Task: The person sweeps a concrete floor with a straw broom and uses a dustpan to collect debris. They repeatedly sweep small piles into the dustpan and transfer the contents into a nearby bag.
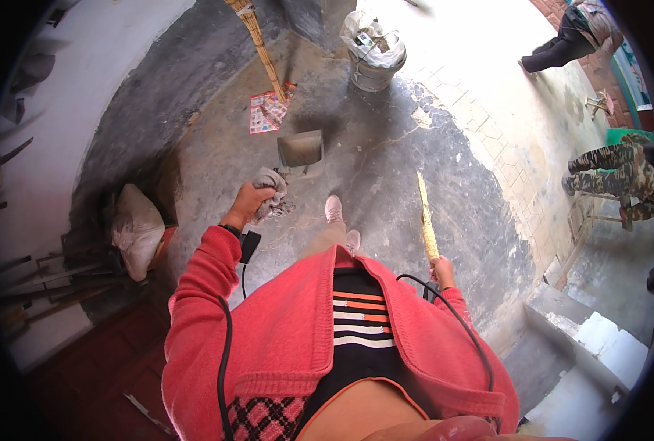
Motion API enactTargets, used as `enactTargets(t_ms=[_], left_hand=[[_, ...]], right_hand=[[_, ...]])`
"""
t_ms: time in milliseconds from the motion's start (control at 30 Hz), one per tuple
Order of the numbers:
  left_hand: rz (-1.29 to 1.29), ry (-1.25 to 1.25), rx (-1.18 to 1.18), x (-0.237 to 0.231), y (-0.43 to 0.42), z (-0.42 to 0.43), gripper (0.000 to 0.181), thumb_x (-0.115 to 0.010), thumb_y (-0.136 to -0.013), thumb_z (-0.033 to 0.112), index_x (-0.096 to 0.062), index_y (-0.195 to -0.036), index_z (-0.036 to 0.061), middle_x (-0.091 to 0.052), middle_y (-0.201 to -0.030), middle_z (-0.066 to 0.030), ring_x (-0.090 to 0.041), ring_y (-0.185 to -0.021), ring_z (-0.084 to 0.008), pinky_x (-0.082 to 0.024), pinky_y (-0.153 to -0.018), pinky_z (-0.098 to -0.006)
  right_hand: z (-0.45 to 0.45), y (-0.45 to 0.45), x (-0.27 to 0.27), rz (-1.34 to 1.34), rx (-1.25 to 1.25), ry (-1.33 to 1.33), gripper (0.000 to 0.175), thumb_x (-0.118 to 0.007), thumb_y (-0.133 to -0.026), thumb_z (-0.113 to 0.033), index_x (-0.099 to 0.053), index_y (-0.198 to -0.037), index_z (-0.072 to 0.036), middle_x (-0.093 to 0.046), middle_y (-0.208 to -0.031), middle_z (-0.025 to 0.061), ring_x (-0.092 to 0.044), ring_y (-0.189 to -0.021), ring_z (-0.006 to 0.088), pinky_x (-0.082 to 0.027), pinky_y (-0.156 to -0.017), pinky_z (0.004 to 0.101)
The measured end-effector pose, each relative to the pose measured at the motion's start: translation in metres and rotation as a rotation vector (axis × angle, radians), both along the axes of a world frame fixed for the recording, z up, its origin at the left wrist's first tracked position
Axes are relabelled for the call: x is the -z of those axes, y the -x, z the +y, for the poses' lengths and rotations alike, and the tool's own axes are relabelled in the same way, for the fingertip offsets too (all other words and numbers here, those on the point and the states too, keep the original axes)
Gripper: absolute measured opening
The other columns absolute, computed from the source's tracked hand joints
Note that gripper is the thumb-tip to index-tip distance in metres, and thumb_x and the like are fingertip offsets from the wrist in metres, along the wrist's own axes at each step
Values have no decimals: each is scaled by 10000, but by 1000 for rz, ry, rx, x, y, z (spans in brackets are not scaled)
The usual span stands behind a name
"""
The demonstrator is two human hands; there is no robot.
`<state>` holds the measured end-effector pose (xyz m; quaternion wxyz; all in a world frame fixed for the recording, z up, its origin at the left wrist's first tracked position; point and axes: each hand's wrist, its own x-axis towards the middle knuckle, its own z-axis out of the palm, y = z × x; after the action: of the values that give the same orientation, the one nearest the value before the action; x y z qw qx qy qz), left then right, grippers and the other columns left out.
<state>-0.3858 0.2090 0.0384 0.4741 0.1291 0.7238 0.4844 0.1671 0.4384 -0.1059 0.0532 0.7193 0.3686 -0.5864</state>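
My left hand [252, 202] grips a crumpled grey rag [272, 195] out in front of my body, above the concrete floor. My right hand [441, 271] is closed around the handle end of a small straw whisk broom [427, 226], whose thin tip points away from me. Ahead of my feet, beyond the rag, stands what looks like a dustpan [300, 151]. The rag and the broom are well apart, one on each side of my legs.
A long straw broom [263, 52] meets a printed flyer [266, 113] on the floor. Farther off stands a bucket [372, 74] with a bag of rubbish. A stuffed sack [136, 231] lies left; a low ledge [580, 325] lies right. Two people are at the far right.
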Motion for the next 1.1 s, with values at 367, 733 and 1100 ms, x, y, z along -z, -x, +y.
enactTargets(t_ms=[367, 733, 1100], left_hand=[[368, -196, 372, -206, 78, 74, 145, -547, -761, -16, -602, -890, 18, -603, -876, -18, -565, -766, -104, -465, -686, -250], [721, 38, 361, -314, 17, 187, 239, -638, -713, 33, -575, -943, 24, -601, -854, -55, -567, -710, -159, -466, -654, -286], [1420, 137, 1051, -259, -60, 380, 232, -706, -707, 105, -585, -880, 8, -604, -893, -163, -616, -865, -355, -506, -734, -409]], right_hand=[[62, 32, -1, -64, 90, 79, 91, -579, -805, -136, -563, -855, -62, -509, -634, 37, -520, -470, 150, -352, -383, 306], [147, 57, 8, 16, 151, 84, 87, -591, -842, -165, -560, -896, -106, -510, -665, 26, -520, -511, 146, -338, -395, 285], [264, -42, 11, 121, 217, 81, 80, -566, -880, -172, -553, -930, -111, -531, -735, 50, -526, -529, 131, -336, -392, 256]])
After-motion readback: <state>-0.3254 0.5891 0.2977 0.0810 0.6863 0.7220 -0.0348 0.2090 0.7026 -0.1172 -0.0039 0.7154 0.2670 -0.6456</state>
